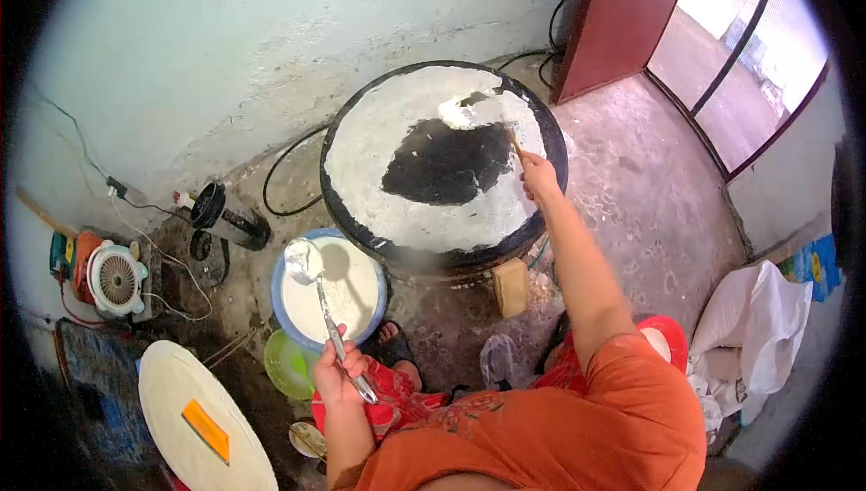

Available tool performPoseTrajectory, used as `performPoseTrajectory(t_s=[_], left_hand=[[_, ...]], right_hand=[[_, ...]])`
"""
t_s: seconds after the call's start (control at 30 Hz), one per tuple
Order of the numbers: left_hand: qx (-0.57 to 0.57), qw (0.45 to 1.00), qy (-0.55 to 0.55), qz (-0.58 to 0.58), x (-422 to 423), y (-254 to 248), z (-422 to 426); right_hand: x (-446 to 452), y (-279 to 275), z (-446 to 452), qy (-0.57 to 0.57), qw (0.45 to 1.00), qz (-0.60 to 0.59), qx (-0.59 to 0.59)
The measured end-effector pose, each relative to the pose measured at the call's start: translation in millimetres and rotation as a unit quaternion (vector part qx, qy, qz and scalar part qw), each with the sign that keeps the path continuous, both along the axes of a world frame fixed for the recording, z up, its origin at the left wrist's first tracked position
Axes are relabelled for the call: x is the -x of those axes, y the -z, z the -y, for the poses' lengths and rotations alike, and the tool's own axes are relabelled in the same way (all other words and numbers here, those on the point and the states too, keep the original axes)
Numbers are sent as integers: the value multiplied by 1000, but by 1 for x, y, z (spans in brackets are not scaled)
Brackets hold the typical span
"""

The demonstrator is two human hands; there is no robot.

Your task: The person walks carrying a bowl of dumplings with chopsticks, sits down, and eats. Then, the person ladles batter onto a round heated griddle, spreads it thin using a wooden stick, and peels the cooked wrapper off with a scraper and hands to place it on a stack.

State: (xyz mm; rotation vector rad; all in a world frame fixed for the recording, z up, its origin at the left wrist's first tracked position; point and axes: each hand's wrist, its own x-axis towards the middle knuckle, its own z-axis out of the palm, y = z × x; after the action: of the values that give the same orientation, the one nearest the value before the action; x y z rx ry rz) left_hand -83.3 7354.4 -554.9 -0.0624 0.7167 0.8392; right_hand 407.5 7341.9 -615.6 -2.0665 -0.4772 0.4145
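A large round black griddle (pixel 557 153) carries a pale layer of batter (pixel 361 153), with a dark bare patch in its middle and a white wet heap at the top. My right hand (pixel 538 175) is closed on a thin wooden tool (pixel 515 141) at the griddle's right side; the tool's far end is hard to make out. Closed round a metal handle, my left hand (pixel 338 372) holds a ladle (pixel 304 261) coated in white batter. The ladle's bowl is over a blue-rimmed basin (pixel 278 291) of white batter (pixel 347 297).
A round pale board (pixel 194 414) with an orange piece (pixel 207 431) lies lower left. Beside the wall are a small fan (pixel 115 279) and a black cylinder (pixel 244 225). A tan block (pixel 511 288) touches the griddle's base. White sacks (pixel 753 324) lie right, below a red door (pixel 618 18).
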Motion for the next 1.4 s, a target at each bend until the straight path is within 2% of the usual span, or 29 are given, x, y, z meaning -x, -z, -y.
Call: performPoseTrajectory(t_s=[0.03,0.07,0.1,0.17,0.2,0.23,0.27,0.37,0.43,0.5,0.53,0.63,0.7,0.8,0.87,0.9,1.0,1.1,1.17,1.23,1.3,1.4], left_hand=[[0,1000,-1,0,1,0,0],[4,1000,-3,-3,1,-1,-1],[7,1000,-5,-7,2,-2,-2],[2,1000,-4,-11,1,-3,-2],[-3,1000,-2,-14,1,-3,-2],[-2,1000,-4,-14,2,-4,-2],[1,1000,-2,-13,3,-4,-3],[2,1000,-1,-7,3,-3,-2],[0,1000,2,-1,2,-4,-3],[0,1000,-11,-10,1,-5,-5],[2,1000,-3,21,3,-2,-6],[10,1000,-4,5,4,-2,-7],[10,1000,-4,7,3,-4,-6],[1,1000,0,-20,-2,-16,-1],[-8,999,5,-49,-2,-18,0],[-9,999,-1,-47,-1,-17,0],[-11,999,-7,-43,-3,-17,0],[-10,1000,4,-21,-3,-14,-1],[-7,1000,15,1,-3,-10,-1],[-2,999,20,26,-3,-6,2],[-7,1000,18,19,0,-3,2],[-32,999,17,-14,3,4,-2]], right_hand=[[12,-12,2,75,969,-221,-86],[19,-15,3,125,957,-213,-151],[20,-20,6,109,962,-199,-150],[22,-13,6,73,986,-139,-51],[26,-11,5,71,987,-138,-50],[31,-10,4,5,1000,-18,24],[35,-9,3,-62,988,102,98],[38,-20,-3,-82,969,171,159],[34,-35,-16,-67,967,157,187],[24,-35,-29,-78,963,192,170],[21,-28,-34,-78,963,192,171],[23,-13,-49,-171,964,155,130],[25,-23,-33,-183,961,147,146],[29,-28,10,-149,968,146,141],[36,-20,28,-51,980,134,139],[37,-15,24,-51,980,134,139],[51,-7,-9,-102,987,96,83],[52,-6,-49,-120,982,104,97],[63,-28,-53,-166,970,88,152],[58,-33,-35,-197,961,127,146],[59,-50,-10,-131,968,110,186],[51,-11,-9,-82,986,52,136]])
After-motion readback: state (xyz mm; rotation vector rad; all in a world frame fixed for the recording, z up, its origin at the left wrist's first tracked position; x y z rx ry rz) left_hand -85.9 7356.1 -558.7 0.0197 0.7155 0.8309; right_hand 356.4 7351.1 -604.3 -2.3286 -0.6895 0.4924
